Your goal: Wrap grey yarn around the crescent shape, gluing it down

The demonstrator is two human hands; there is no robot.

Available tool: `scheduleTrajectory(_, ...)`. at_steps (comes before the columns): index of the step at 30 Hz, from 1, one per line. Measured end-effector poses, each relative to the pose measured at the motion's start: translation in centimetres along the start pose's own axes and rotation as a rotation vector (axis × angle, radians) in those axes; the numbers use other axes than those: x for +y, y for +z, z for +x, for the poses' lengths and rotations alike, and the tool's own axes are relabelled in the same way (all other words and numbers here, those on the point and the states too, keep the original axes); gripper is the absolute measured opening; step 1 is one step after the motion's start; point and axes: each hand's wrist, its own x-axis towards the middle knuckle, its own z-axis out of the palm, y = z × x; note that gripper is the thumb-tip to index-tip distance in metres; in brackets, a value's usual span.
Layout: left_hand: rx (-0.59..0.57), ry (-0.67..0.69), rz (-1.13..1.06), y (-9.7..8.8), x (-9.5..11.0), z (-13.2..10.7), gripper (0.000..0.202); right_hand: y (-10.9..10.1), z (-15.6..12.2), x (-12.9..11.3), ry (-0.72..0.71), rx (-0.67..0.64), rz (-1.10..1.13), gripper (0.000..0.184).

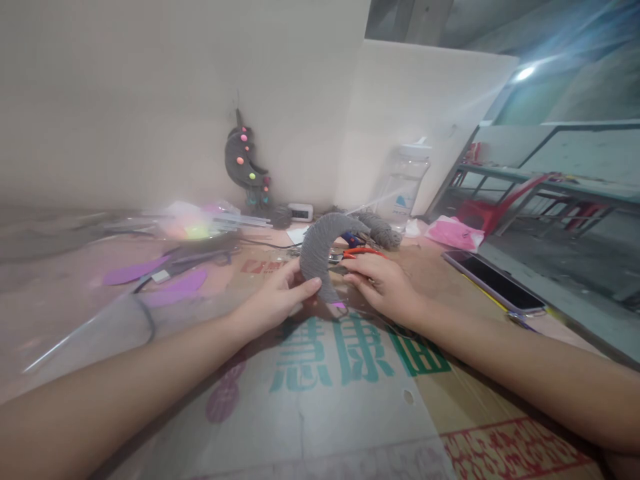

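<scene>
A crescent shape wrapped in grey yarn (323, 248) stands on flattened cardboard (350, 393) with green printed characters. My left hand (274, 300) grips its lower left side, thumb pressed on the yarn. My right hand (383, 283) is closed at the crescent's lower right, fingers pinched near the purple tip (339, 305); what they pinch is too small to make out. Orange-handled scissors (363, 252) lie just behind my right hand.
A finished grey crescent with coloured pompoms (243, 160) leans on the wall. Behind it are a grey yarn ball (379, 230), a water bottle (403, 183) and a small white device (301, 212). Purple cutouts (150, 279) lie left, a phone (495, 281) right.
</scene>
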Motion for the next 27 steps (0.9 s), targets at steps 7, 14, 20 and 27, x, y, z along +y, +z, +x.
scheduleTrajectory(7, 0.003, 0.012, 0.041, -0.04, 0.22, 0.11, 0.038, -0.06, 0.00, -0.28, 0.002, 0.027, 0.034, 0.023)
scheduleTrajectory(14, 0.001, 0.013, 0.020, -0.09, -0.08, 0.23, 0.042, 0.04, -0.04, -0.11, 0.004, 0.034, 0.008, 0.023)
scheduleTrajectory(20, -0.003, 0.026, -0.020, 0.01, 0.12, 0.08, 0.040, 0.04, 0.07, -0.21, 0.003, 0.017, 0.004, 0.025)
scheduleTrajectory(27, -0.033, -0.007, -0.058, -0.24, -0.52, 0.04, 0.044, 0.04, -0.01, 0.05, -0.013, 0.010, 0.023, 0.025)
